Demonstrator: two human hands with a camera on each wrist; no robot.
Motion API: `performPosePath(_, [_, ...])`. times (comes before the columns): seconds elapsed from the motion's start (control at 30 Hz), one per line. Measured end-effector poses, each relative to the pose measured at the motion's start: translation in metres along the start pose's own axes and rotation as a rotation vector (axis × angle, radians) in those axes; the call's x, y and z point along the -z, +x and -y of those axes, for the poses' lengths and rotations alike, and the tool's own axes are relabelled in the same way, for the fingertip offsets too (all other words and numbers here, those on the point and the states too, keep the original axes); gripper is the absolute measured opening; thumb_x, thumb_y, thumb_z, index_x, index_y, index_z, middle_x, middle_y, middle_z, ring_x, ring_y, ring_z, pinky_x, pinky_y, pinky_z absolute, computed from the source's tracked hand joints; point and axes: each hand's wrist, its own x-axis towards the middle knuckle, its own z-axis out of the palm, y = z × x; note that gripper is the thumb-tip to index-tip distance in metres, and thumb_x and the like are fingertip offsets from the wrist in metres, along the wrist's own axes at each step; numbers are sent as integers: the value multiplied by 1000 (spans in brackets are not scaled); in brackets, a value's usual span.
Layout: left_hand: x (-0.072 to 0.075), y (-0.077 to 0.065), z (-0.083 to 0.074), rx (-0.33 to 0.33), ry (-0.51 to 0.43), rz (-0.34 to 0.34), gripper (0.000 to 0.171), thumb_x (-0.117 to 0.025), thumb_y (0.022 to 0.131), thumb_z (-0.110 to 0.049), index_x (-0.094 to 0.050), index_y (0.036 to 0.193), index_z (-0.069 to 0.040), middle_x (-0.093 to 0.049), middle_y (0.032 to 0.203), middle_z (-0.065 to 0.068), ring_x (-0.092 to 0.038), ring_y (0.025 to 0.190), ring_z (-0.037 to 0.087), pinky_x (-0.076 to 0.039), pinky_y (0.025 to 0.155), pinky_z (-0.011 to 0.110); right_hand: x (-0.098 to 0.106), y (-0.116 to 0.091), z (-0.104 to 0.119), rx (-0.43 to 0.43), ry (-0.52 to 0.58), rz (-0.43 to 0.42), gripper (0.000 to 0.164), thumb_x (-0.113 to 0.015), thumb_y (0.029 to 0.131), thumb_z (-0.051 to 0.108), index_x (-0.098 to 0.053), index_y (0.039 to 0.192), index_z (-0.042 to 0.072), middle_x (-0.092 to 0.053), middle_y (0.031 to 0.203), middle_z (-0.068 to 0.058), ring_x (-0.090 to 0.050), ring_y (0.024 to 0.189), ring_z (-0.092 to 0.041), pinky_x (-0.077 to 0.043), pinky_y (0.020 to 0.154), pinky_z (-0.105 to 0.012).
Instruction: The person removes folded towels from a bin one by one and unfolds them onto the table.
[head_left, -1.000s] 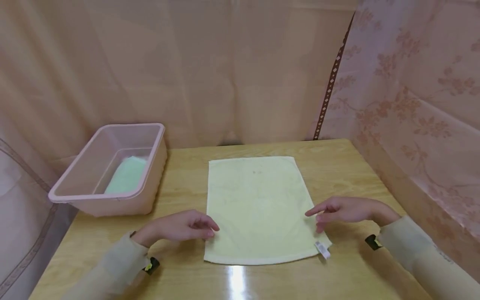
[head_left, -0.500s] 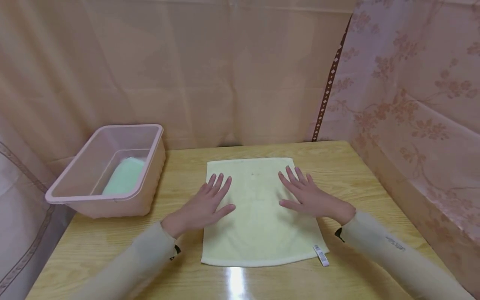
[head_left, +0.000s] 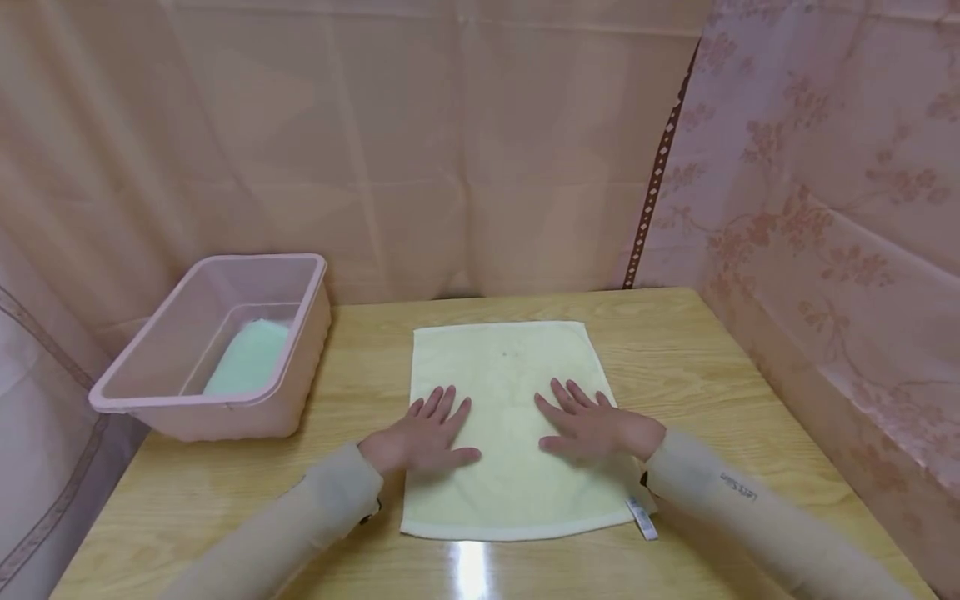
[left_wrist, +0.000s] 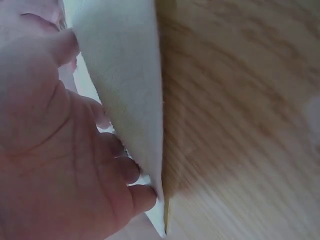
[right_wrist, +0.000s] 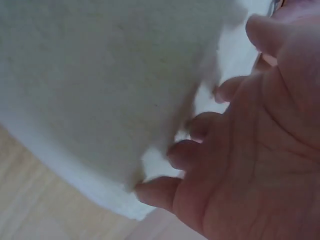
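A pale yellow towel (head_left: 510,492) lies spread flat on the wooden table, with a small white label (head_left: 642,519) at its near right corner. My left hand (head_left: 427,433) is over the towel's left side, palm down, its fingers spread. Over the right side is my right hand (head_left: 588,425), also palm down with fingers apart. Both wrist views show the fingers straight or relaxed and gripping nothing. The left fingertips (left_wrist: 145,197) appear to touch the cloth; in the right wrist view the fingertips (right_wrist: 155,192) are at or just above it.
At the left of the wooden table (head_left: 720,392) stands a pink plastic tub (head_left: 217,398) with a folded light green cloth (head_left: 251,358) inside. A beige curtain (head_left: 405,150) hangs behind the table, and a flowered one (head_left: 847,217) along the right side.
From the towel's near sides, both hands have moved inward over it and turned palm down with fingers spread. Since half a second ago they have come down and slightly nearer the person.
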Motion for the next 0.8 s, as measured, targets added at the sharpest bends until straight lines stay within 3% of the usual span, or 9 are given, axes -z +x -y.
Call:
performPosePath(0.4, [-6,1,1,-17,58,-3,117,-57,81,-82,-13,164,-11,1,168,22,2,153,40,-9,121,58,-1,2,-3,-11,29,44,84,-44,102,62,-11,164,17,9,167,-23,10,151,-44,1,111,-76])
performPosePath(0.8, [-1,-1,-1,-3,70,27,120,-61,79,-82,-13,164,-11,3,167,22,3,153,39,-8,121,57,-9,0,-2,-26,26,4,83,-42,102,64,-12,164,19,9,168,-19,9,152,-42,1,111,-76])
